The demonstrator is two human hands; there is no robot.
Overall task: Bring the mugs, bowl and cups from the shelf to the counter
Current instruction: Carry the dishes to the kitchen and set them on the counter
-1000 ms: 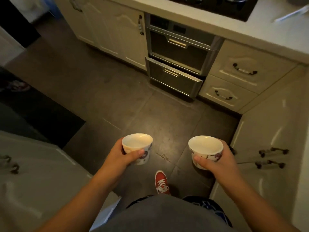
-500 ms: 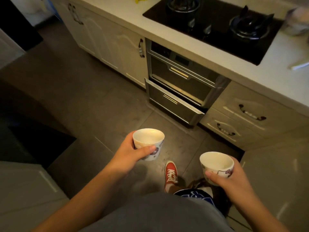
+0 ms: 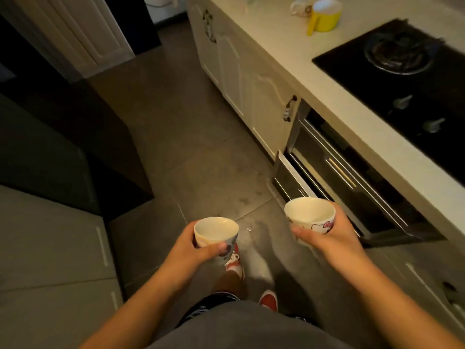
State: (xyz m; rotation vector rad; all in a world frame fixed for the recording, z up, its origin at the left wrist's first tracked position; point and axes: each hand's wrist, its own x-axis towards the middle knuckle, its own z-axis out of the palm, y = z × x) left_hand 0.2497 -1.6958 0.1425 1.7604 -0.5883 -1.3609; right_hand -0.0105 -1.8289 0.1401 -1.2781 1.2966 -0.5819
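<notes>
— Where are the cups?
— Left hand (image 3: 191, 248) has its fingers wrapped round one white cup (image 3: 216, 233); right hand (image 3: 332, 238) grips the other cup (image 3: 310, 217), both upright above the floor (image 3: 176, 147), beside the table (image 3: 289, 46).

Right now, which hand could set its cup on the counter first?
Probably the right hand: its cup is on the side of the counter. The left hand holds its cup over the floor.

White cup (image 3: 216, 231) with dark printed blotches; its twin cup (image 3: 310, 219) wears a pink cartoon print. Beyond them on the cream counter (image 3: 289, 44), a yellow mug (image 3: 324, 17) beside the black hob (image 3: 402, 79). Below the cups, red shoes (image 3: 268, 299), grey floor (image 3: 191, 137).
</notes>
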